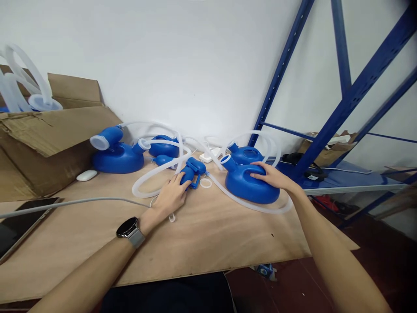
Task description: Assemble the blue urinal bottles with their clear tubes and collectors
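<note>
My right hand [272,175] is closed round the handle of a blue plastic urinal bottle [250,189], which stands on the table with its open neck pointing up and left. My left hand [171,191], with a watch on the wrist, lies closed over a blue urinal head [197,165] joined to a clear hose [224,189]. Its fingertips are partly hidden. A thin white ring [205,183] lies between the two hands. Behind the held bottle stands a second blue bottle [246,154].
Another blue bottle [119,158] stands at left beside a cardboard box [61,130] of hoses. More blue parts [163,147] and looped hoses lie at the back, near a white power strip [210,155]. A tablet [22,221], a cable [97,200] and a white case [87,175] lie left; blue shelving [352,187] stands right.
</note>
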Tool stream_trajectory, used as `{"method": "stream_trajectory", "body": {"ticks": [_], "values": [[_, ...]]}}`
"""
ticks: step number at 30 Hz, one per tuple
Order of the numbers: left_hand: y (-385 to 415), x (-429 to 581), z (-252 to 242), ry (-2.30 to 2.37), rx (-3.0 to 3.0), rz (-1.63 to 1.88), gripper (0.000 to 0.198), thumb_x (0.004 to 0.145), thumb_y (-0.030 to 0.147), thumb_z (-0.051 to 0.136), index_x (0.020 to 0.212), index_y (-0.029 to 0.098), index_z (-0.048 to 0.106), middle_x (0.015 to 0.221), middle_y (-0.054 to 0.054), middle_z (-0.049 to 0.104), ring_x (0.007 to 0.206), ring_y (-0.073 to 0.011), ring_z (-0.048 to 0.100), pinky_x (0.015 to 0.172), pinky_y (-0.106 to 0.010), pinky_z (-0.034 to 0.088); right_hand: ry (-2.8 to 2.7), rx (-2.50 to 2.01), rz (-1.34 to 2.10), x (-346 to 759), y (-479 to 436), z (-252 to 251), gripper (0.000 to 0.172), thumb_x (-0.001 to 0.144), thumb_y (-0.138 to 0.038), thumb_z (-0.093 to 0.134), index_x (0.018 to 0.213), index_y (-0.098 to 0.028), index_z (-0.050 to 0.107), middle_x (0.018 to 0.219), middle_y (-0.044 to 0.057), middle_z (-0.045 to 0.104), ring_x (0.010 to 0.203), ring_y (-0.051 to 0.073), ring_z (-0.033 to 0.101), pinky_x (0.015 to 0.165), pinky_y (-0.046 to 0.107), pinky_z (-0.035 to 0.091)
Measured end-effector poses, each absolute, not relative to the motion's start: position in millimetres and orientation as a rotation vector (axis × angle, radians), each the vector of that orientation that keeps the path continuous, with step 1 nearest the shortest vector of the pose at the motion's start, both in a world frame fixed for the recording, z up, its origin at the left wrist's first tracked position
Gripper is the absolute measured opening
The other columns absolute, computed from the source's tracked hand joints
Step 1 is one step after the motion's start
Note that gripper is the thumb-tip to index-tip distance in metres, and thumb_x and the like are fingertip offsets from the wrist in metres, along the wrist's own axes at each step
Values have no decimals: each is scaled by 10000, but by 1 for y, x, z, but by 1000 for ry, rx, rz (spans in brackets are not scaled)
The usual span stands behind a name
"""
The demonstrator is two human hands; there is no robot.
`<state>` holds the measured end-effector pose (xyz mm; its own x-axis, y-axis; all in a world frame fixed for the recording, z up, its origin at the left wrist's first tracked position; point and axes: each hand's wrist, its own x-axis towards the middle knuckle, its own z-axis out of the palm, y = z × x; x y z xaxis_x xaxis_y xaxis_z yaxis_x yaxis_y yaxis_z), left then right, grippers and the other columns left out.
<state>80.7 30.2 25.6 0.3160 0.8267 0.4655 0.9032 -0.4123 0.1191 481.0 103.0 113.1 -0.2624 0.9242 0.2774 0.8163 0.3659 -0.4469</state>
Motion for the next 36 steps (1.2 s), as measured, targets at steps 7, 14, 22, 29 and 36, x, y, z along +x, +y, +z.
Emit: {"method": "stream_trajectory", "body": {"ticks": [7, 14, 22, 29, 36], "values": [[31, 75, 32, -1637, -2329, -856, 514, 888, 193, 553, 1400, 228, 539, 1466, -139, 545, 1210, -332, 629, 873, -447, 568, -2432, -1058, 74, 364, 30, 105, 320, 956, -253, 516, 1250, -290, 637, 1201, 46, 721, 1090, 243, 683, 926, 369, 535], [33, 73, 37, -1566, -2333, -963, 325, 936, 208, 502, 1216, 206, 666, 1202, -123, 691, 1023, -279, 700, 903, -412, 554, -2587, -1219, -55, 293, 68, 41, 454, 944, -178, 573, 1396, -137, 551, 1420, 220, 581, 1367, 373, 494, 1064, 513, 447], [45, 58, 29, -1540, -2474, -995, 416, 937, 134, 427, 1265, 197, 675, 1051, -86, 745, 885, -221, 732, 820, -346, 601, -2420, -1072, 271, 305, 81, 22, 274, 994, -222, 518, 1208, -210, 688, 1231, 135, 694, 1224, 296, 607, 1071, 474, 452], [49, 57, 17, -1304, -2585, -859, 477, 901, 142, 563, 1376, 183, 574, 1630, -169, 350, 1514, -351, 318, 1184, -531, 389, -1947, -956, 730, 305, 92, 23, 348, 970, -366, 556, 1260, -203, 658, 1057, 87, 752, 997, 243, 706, 928, 409, 553], [53, 56, 18, -1267, -2552, -772, 633, 847, 215, 707, 1439, 192, 482, 1409, -194, 568, 1357, -370, 510, 1106, -575, 445, -1582, -822, 1085, 294, 82, 24, 442, 950, -536, 532, 1237, -222, 652, 731, -20, 607, 660, 151, 607, 735, 335, 581]]}}
